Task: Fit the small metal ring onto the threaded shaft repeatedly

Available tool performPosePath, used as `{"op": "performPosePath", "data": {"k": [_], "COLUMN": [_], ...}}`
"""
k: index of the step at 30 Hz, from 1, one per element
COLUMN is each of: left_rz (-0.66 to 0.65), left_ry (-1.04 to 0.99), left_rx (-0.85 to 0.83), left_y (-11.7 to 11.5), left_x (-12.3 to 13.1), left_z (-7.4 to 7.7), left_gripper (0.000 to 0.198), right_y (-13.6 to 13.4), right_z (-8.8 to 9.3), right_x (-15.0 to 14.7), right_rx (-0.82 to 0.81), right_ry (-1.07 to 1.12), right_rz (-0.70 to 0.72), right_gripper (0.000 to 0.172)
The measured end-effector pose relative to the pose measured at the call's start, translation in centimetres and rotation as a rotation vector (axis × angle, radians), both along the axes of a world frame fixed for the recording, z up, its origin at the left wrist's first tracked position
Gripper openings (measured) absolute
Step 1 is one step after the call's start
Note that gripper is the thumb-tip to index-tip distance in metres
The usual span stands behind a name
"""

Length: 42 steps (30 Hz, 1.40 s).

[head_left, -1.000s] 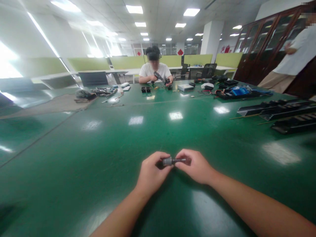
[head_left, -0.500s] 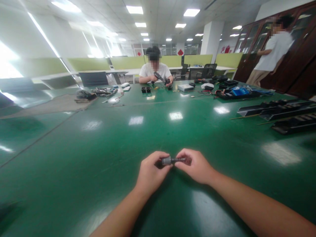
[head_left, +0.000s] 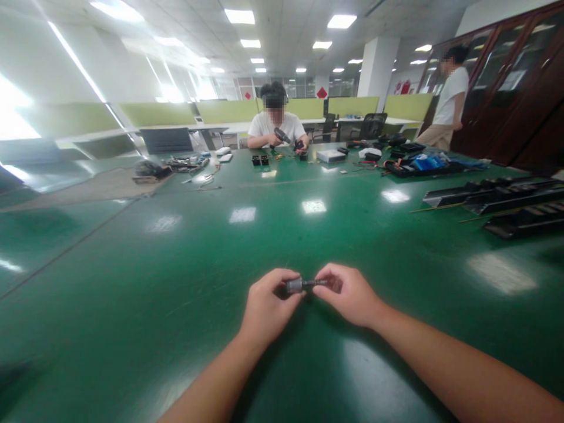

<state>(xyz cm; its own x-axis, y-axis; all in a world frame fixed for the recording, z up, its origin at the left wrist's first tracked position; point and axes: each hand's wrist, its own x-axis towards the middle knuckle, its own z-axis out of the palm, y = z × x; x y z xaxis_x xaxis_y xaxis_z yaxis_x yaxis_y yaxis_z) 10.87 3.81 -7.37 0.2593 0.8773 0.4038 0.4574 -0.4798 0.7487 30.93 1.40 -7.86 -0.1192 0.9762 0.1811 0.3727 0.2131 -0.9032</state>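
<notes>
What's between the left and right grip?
The head view shows a thin dark rod, running from the gray cylinder in the left grip to the right grip.

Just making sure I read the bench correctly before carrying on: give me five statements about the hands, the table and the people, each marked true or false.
1. The left hand holds a grey cylinder. True.
2. The right hand is empty. False: it holds a thin dark shaft.
3. The seated person across the green table holds a dark tool. True.
4. The blue item lies toward the table's left side. False: it lies toward the right, among dark parts.
5. The standing person is near the wooden cabinets. True.
</notes>
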Motion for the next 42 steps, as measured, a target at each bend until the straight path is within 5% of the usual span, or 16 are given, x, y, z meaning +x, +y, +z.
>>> {"op": "performPosePath", "data": {"k": [42], "left_rz": [0.046], "left_ry": [0.038], "left_rx": [0.034], "left_y": [0.29], "left_x": [-0.49], "left_z": [0.21], "left_gripper": [0.019], "right_y": [0.02], "right_z": [0.19], "right_x": [0.12], "right_rx": [-0.010], "right_ry": [-0.007], "right_rz": [-0.055], "right_gripper": [0.008]}}
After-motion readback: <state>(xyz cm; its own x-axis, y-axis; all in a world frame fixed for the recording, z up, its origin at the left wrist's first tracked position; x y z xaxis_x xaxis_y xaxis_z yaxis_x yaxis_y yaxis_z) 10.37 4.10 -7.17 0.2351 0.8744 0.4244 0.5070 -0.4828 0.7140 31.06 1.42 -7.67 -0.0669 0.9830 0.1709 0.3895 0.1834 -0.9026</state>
